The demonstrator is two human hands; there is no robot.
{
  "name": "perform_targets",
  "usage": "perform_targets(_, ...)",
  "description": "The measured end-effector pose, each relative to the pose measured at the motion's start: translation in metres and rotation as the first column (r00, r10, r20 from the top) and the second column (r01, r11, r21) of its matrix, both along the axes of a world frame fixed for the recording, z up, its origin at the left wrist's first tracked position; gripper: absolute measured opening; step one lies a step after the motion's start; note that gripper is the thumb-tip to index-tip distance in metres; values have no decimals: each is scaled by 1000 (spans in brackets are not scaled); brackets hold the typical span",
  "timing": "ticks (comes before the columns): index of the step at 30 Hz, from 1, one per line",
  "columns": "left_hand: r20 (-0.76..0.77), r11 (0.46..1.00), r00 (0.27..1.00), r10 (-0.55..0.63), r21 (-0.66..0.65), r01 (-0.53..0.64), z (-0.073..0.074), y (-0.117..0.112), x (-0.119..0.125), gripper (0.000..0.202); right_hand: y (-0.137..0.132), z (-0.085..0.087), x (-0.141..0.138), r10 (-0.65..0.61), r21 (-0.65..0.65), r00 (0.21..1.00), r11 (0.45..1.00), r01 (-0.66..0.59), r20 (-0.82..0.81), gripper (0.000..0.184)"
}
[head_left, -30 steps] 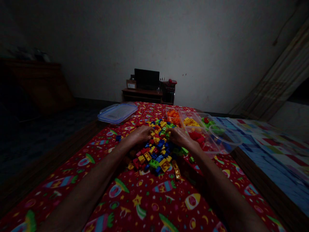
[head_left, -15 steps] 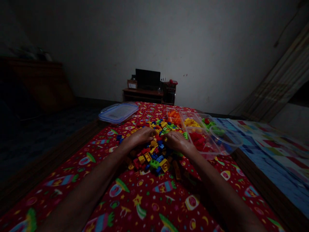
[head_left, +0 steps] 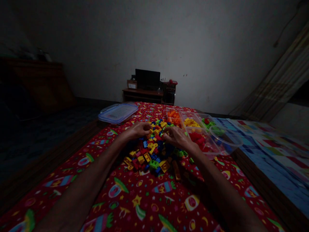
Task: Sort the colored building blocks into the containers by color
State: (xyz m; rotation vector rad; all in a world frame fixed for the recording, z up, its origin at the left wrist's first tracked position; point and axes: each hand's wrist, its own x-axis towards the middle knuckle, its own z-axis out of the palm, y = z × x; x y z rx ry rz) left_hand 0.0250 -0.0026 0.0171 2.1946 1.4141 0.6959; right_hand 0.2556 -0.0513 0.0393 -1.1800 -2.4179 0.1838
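Observation:
A mixed pile of toy building blocks (head_left: 152,156), in yellow, red, blue and green, lies on the red patterned cloth (head_left: 135,206). Over the pile's far left side is my left hand (head_left: 138,130), thumb and fingers drawn together close to some yellow blocks. My right hand (head_left: 177,137) bends over the right side of the pile, fingers curled inward and facing the left. Whatever either hand pinches is too small and dark to make out. Beside my right hand stands a clear container of red blocks (head_left: 212,148).
Behind it are clear containers with orange blocks (head_left: 174,117), yellow blocks (head_left: 191,123) and green blocks (head_left: 209,124). A round clear tub (head_left: 233,141) stands at the right. A blue-rimmed clear lid (head_left: 118,113) lies at the far left. A monitor (head_left: 147,79) stands by the wall.
Both hands have shifted slightly away from me over the pile, uncovering more blocks at its left and near right. The containers and lid have stayed in place.

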Motion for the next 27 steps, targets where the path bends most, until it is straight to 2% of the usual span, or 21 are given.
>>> perform_targets(3,92,992,993,-68,-101,78,4,1,-4,39,-5,-3,-8,65,50,997,997,-63,-30,22)
perform_targets(6,33,966,982,-186,-178,189,9,-3,-4,41,-8,-12,-14,155,134,987,980,-150,-33,19)
perform_targets(9,-68,953,963,-262,-176,247,12,-8,-1,36,-10,-18,-21,199,172,980,965,-196,-4,21)
perform_targets(14,-258,956,925,-280,-166,243,20,-18,3,31,-12,-28,-32,155,167,984,971,-168,89,31)
perform_targets(17,-366,959,892,-265,-199,203,27,-25,6,37,-11,-44,-28,227,188,971,953,-237,75,29)
perform_targets(20,-393,950,873,-288,-232,210,30,-33,12,47,-8,-58,-20,274,216,960,935,-280,60,25)
perform_targets(23,-434,957,859,-271,-214,194,28,-39,22,51,-6,-55,-15,254,187,963,945,-267,92,19)
perform_targets(27,-502,974,835,-225,-128,185,23,-44,35,38,-11,-34,-22,177,72,948,977,-203,265,11)
